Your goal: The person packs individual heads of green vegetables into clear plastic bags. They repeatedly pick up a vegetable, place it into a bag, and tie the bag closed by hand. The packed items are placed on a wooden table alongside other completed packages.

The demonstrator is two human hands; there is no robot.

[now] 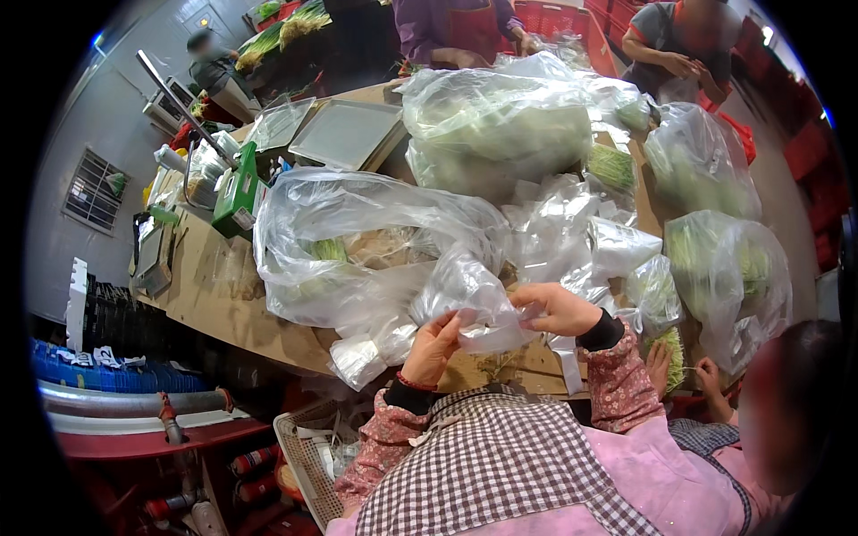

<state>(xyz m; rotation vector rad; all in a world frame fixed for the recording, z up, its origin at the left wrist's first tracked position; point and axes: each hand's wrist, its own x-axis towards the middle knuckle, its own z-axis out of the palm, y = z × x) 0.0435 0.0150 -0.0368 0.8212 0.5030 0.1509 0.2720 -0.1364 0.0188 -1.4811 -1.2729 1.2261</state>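
Observation:
Between my hands a clear plastic bag (489, 328) is held up by its edge over the near side of the table. My left hand (432, 345) pinches one side of it between thumb and fingers. Its other side is gripped by my right hand (556, 309). Just beyond lies a large clear plastic sack (362, 208), its mouth spread wide, with some green stalks (328, 249) inside. A bundle of folded clear bags (362, 358) rests at the table edge by my left hand. Further loose clear bags (549, 228) are heaped beyond my right hand.
A big filled sack (496, 127) stands at the back, with more filled bags (730, 268) to the right. On the left are a green box (238, 194) and flat trays (345, 134). A co-worker's hands (660, 365) hold green stalks beside me. Below sits a plastic basket (295, 435).

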